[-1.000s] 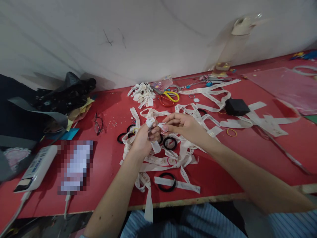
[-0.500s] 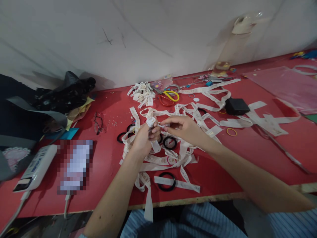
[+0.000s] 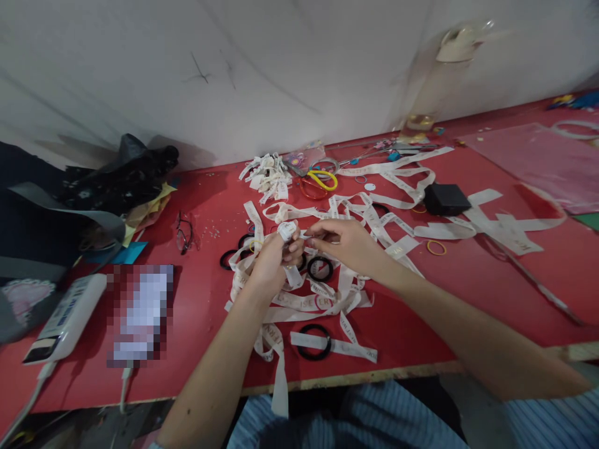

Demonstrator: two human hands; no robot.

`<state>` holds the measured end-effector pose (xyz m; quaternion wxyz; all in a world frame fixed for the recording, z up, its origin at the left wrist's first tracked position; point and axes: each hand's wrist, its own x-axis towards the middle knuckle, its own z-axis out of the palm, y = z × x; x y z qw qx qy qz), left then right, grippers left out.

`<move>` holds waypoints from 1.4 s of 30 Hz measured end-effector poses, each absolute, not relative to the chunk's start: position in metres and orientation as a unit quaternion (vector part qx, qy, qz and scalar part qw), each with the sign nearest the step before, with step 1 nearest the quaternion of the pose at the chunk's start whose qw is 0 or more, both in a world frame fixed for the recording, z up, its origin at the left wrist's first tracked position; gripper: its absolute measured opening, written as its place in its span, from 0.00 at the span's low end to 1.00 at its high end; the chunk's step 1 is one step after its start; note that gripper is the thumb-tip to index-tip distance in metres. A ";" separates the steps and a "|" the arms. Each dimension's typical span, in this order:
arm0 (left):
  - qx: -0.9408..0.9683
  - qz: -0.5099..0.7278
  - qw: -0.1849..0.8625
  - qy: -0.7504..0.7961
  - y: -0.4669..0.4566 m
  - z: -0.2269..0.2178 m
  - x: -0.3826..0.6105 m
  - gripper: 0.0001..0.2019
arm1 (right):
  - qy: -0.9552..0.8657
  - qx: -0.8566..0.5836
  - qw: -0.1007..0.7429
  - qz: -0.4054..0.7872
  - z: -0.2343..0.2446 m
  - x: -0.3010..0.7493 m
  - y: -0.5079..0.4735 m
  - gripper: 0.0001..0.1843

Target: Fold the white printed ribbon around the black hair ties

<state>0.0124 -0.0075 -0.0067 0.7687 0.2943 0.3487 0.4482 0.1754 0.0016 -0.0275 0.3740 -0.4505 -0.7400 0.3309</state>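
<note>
My left hand is closed above the red table, with white printed ribbon wound round its raised fingers. My right hand pinches the free end of that ribbon just to the right, fingertips close to the left hand. Under both hands lies a tangle of loose ribbon and black rings. Another black ring lies nearer the table's front edge, with a ribbon strip across it.
At the back lie yellow-handled scissors and a pile of folded ribbon pieces. A black box sits right, spectacles left. A white power bank and a phone lie near the front left edge.
My right hand has slid slightly right and away from the left, drawing the ribbon end out. The left hand has stayed in place.
</note>
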 end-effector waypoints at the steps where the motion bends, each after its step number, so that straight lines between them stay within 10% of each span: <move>1: 0.295 0.447 0.768 0.351 -0.008 -0.007 0.012 0.10 | -0.741 -0.450 0.375 0.329 -0.028 0.175 0.002 0.06; 42: 0.323 0.446 0.753 0.361 -0.009 -0.003 0.010 0.09 | -0.738 -0.435 0.361 0.369 -0.019 0.174 -0.006 0.05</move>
